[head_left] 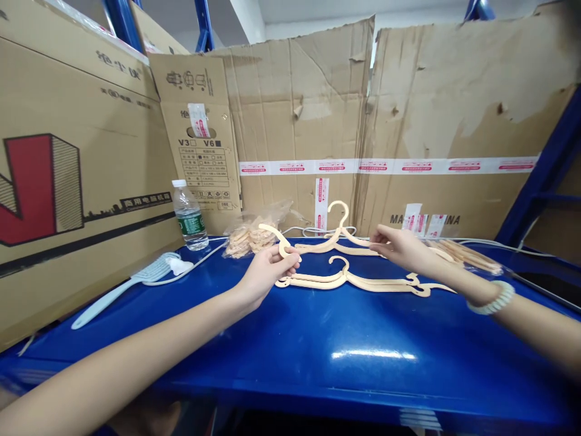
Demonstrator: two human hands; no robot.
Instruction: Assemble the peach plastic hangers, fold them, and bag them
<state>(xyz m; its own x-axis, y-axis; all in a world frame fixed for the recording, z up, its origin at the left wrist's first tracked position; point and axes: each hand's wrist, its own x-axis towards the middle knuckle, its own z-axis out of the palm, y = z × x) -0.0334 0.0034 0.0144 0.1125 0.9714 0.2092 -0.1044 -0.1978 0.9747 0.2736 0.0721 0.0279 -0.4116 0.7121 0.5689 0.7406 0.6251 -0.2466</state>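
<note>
My left hand [267, 272] is closed on a curved cream hanger piece [272, 231], pinched between thumb and fingers, its free end pointing up and left. Beside it is a cream clothes hanger [338, 233] with its hook upward; whether the piece is joined to it I cannot tell. My right hand [397, 245] has its fingers pinched together at the right arm of that hanger, and they partly cover it. In front, a second cream clothes hanger [347, 278] lies on the blue table [290, 345], with a thin curved part sticking out at its right end.
Clear bags of cream pieces [247, 236] lie at the back, with more long pieces [472, 255] at the right. A water bottle [189, 218], a pale blue brush [136, 281] and a white cable [213, 251] are at the left. Cardboard [299, 121] walls the back.
</note>
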